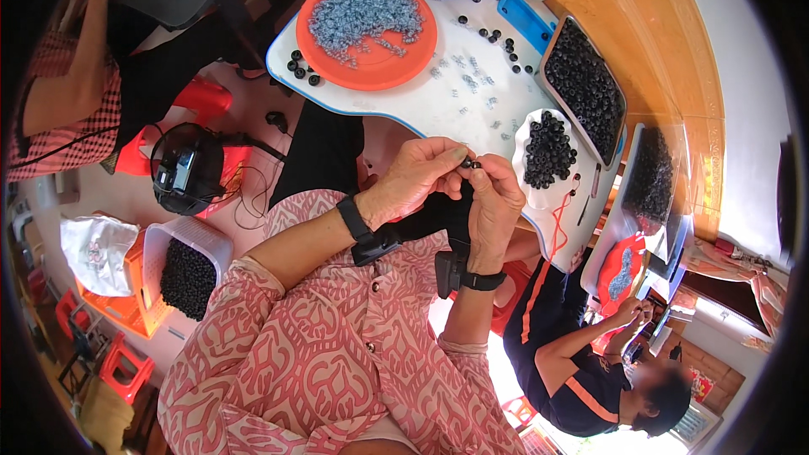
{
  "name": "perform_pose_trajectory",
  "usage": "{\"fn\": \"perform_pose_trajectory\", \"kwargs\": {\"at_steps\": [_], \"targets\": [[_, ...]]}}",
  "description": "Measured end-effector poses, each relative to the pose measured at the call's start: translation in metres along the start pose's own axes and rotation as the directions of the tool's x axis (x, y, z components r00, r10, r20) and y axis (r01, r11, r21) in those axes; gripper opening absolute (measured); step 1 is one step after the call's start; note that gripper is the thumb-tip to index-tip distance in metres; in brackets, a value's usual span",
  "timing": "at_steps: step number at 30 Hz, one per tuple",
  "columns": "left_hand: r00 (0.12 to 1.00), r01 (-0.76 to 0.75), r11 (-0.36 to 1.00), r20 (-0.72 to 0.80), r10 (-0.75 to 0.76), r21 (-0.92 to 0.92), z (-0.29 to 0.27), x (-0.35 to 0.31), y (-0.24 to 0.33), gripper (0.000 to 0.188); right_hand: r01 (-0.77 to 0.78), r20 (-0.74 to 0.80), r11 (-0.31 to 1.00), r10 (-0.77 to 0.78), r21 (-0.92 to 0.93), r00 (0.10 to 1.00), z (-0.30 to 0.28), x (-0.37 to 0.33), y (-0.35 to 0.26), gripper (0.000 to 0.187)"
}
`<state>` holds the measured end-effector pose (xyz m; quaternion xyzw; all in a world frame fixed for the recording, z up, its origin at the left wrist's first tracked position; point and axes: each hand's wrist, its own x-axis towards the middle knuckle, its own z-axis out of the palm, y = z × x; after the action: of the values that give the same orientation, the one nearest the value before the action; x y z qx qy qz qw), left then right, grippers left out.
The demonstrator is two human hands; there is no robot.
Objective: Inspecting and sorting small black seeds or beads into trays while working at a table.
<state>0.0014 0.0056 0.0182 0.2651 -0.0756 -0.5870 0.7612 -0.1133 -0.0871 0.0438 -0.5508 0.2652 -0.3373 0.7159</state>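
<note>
On my feed, at left, a pale basket (214,246) holds black pieces (187,280); next, an orange plate (371,77) carries small translucent parts (362,18) on the white surface (438,109). Then the left hand (421,175) — its grip narrow, pinching small black parts (470,163) just off the surface's near edge. The right hand (497,206) pinches them too — near a scalloped white dish (539,195).

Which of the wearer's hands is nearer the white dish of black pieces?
Right. In the picture, the right hand is just left of the white dish; the left hand is farther left.
</note>
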Motion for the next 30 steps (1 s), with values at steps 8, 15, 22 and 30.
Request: {"fn": "perform_pose_trajectory", "kwargs": {"at_steps": [8, 15, 22, 30], "targets": [[1.000, -0.021, 0.999, -0.005, 0.022, 0.025, 0.0025, -0.0014, -0.0009, 0.025, 0.006, 0.005, 1.000, -0.006, -0.020, 1.000, -0.0034, -0.0007, 0.0048, 0.018], [0.999, -0.029, 0.998, -0.025, 0.030, 0.050, 0.0022, -0.0016, -0.0020, 0.025, 0.063, 0.002, 0.978, -0.064, -0.196, 0.998, -0.0006, -0.0006, 0.0029, 0.016], [0.996, -0.056, 0.992, -0.057, 0.063, 0.117, 0.0034, -0.0035, -0.0010, 0.026, 0.140, 0.020, 0.938, -0.141, -0.318, 0.990, 0.0032, -0.0017, 0.0012, 0.015], [0.999, -0.034, 0.999, -0.031, 0.034, 0.005, 0.0040, -0.0047, 0.0015, 0.026, 0.128, 0.006, 0.926, -0.134, -0.355, 0.991, 0.0001, -0.0001, -0.0009, 0.015]]}}
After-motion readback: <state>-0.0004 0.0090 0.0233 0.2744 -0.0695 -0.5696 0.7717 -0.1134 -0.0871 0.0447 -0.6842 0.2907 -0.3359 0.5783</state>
